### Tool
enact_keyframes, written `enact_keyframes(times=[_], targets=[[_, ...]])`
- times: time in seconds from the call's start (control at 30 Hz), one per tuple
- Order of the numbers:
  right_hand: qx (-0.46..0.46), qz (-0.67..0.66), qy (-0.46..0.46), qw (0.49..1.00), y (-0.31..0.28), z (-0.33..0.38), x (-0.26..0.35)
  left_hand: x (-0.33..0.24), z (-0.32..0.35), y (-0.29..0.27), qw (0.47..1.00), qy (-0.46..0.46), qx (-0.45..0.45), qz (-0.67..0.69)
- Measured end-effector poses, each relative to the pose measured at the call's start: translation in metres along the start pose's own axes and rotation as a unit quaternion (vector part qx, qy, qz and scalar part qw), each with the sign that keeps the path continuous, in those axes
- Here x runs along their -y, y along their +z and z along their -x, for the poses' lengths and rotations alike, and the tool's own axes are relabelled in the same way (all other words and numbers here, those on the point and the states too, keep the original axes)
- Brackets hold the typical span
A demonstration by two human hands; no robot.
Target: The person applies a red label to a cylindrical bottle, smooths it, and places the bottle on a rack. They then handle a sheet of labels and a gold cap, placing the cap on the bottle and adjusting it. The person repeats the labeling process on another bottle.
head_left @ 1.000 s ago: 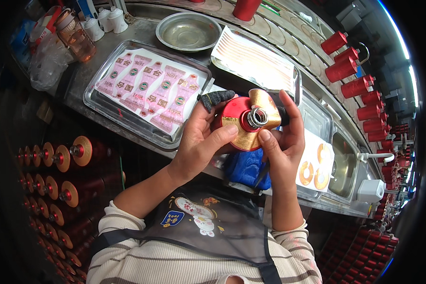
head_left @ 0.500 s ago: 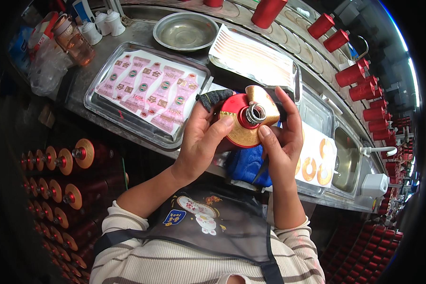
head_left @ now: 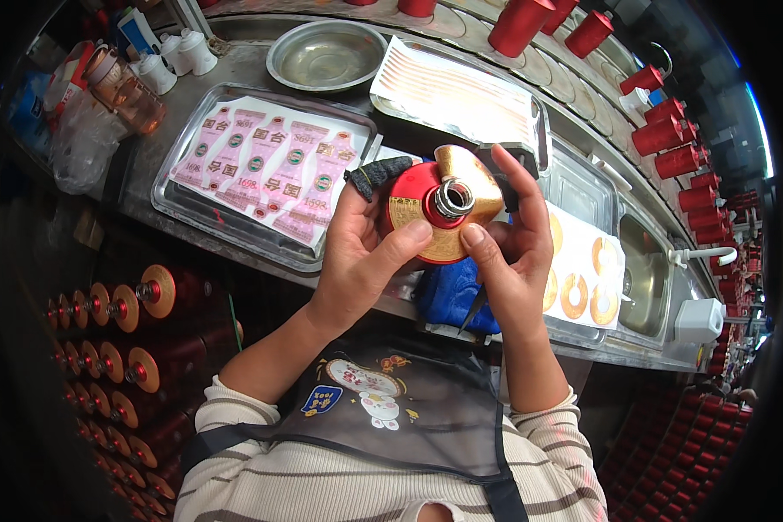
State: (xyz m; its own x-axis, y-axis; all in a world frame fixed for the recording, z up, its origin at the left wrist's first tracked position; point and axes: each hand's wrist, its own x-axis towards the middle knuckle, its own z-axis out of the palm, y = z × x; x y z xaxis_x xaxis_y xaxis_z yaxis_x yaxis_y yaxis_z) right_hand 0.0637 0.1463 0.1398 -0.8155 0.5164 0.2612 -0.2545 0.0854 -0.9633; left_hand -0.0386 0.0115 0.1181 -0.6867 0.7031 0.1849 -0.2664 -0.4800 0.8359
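Observation:
In front of my chest a red bottle (head_left: pixel 411 181) is tilted with its bare threaded neck (head_left: pixel 452 200) toward me. My left hand (head_left: pixel 348 270) is closed round the bottle's left side, thumb pressed on its shoulder; a dark finger sleeve covers one fingertip. A gold ring-shaped label (head_left: pixel 428 241) lies on the lower shoulder around the neck, and its upper right part stands up off the bottle. My right hand (head_left: pixel 518 270) is closed at the right side, thumb pressing the label near the neck and index finger stretched upward. The bottle's underside is hidden by my hands.
A metal tray (head_left: pixel 170 202) with pink label sheets lies left, a round metal basin (head_left: pixel 322 59) behind it. Striped sheets (head_left: pixel 457 87) lie farther back. Right are a sheet of gold ring labels (head_left: pixel 574 296) and a sink (head_left: pixel 648 287). Red bottles (head_left: pixel 522 26) stand along a conveyor.
The bottle and both hands have shifted slightly left in the picture. The bottle is a little turned, and the gold label's raised part is still up. Red bottles on the conveyor have moved along.

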Motion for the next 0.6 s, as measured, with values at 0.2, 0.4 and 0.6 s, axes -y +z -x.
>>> enact_keyframes(times=[0.2, 0.4, 0.6], targets=[[0.007, -0.013, 0.058, 0.998, -0.0038, -0.0007, 0.009, 0.003, 0.0002, 0.0, 1.0, 0.015, 0.007, -0.019], [-0.012, -0.037, 0.028, 0.999, 0.0003, -0.0041, 0.0022, 0.0005, -0.0007, 0.0013, 1.0, -0.002, 0.002, -0.021], [0.0, -0.053, 0.06, 0.997, -0.0003, -0.0046, 0.0092, 0.0031, 0.0003, 0.0012, 1.0, 0.013, 0.001, -0.017]])
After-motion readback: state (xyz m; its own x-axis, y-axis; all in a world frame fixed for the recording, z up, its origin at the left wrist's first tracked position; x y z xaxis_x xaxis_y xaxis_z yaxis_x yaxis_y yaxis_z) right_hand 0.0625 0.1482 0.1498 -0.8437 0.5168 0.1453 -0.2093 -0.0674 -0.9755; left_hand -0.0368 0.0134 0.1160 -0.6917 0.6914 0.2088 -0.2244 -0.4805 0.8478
